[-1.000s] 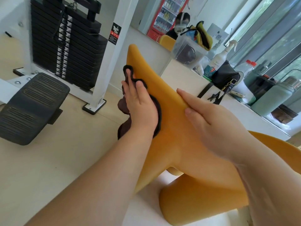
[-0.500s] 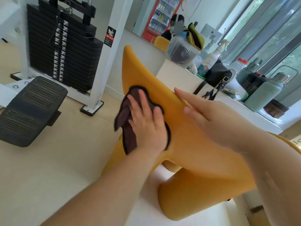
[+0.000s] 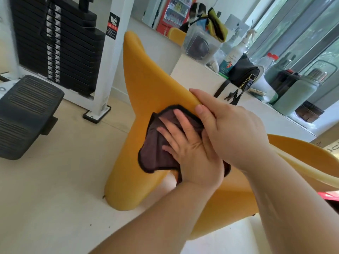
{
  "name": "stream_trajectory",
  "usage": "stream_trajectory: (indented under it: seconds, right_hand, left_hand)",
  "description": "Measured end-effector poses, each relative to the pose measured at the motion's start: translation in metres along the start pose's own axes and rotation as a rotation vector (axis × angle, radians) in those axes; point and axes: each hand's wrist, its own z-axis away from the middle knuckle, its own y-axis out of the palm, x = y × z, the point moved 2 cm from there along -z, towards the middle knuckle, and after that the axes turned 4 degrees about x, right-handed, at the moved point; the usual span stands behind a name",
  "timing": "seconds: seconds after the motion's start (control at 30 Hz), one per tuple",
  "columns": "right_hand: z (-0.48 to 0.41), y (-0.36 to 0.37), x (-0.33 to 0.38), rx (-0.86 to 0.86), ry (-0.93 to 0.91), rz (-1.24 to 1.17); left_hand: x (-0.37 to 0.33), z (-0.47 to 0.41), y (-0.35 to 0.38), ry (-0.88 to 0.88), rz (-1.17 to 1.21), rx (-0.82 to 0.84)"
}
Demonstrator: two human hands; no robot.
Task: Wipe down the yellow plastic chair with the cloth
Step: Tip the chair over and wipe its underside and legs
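My left hand [image 3: 190, 153] lies flat with the fingers spread, pressing the dark brown black-hemmed cloth [image 3: 156, 153] onto the sloping face of the yellow moulded plastic chair [image 3: 146, 83]. The cloth sits under my palm and sticks out left of my fingers. My right hand [image 3: 236, 129], touching the left from above-right, grips the chair's upper edge, thumb on the near face.

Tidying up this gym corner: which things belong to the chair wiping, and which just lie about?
In use: yellow chair, brown cloth, left hand pressing it, right hand gripping the chair's edge.
Lying about: black handbag, green flask, weight stack.
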Motion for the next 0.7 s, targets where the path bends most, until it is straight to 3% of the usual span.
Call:
stream_trajectory:
  seconds: [0.1,0.2,0.37,0.57,0.7]
  right_hand:
    - [-0.004,0.002,0.001,0.001,0.008,0.017]
    - [-0.003,0.003,-0.001,0.012,0.005,0.01]
    - [-0.004,0.003,0.0,-0.007,0.023,0.025]
    - [-0.003,0.001,0.003,-0.012,0.049,0.028]
    - [-0.001,0.003,0.005,-0.038,0.077,0.008]
  left_hand:
    - [0.01,-0.026,-0.027,0.08,-0.019,-0.063]
    - [0.013,-0.076,-0.063,0.049,0.055,-0.161]
    - [0.049,-0.127,-0.091,0.014,0.227,-0.022]
    - [0.033,-0.072,-0.064,-0.043,0.008,-0.06]
    - [0.024,-0.024,-0.041,0.014,-0.044,0.049]
